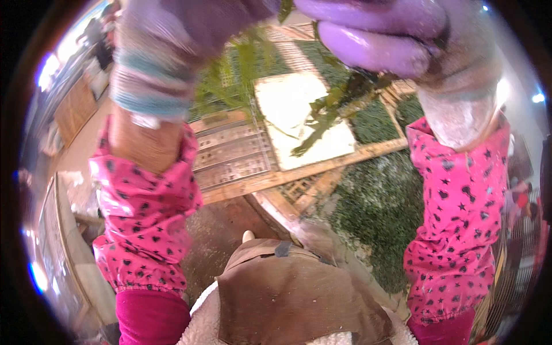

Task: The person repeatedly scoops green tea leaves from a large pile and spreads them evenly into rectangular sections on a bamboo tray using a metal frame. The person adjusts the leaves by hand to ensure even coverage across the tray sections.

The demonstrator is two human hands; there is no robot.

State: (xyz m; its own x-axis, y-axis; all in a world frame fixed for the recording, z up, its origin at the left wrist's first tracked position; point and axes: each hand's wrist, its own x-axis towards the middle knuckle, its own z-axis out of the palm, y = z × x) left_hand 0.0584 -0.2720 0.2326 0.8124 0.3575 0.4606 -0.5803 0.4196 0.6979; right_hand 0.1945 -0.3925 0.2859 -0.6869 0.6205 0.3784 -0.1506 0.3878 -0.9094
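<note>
Both of my hands are raised at the top of the view in purple rubber gloves with striped cuffs. My right hand point(374, 43) has its fingers curled closed around green seaweed point(313, 141), whose dark fronds hang down below it. My left hand point(195, 23) is smeared by motion, and its fingers run past the upper edge. Blurred lighter green fronds point(230, 75) dangle beside that hand; whether it grips them is hidden. Below the fronds lies a bright white board point(316, 152) on a wood-framed rack point(247, 187).
Slatted panels point(230, 164) sit left of the board, and green seaweed patches point(371, 122) fill sections right of it. A large heap of chopped-looking seaweed point(379, 213) lies lower right. A wooden crate point(305, 187) stands under the rack's edge. People point(520, 198) appear at the far right.
</note>
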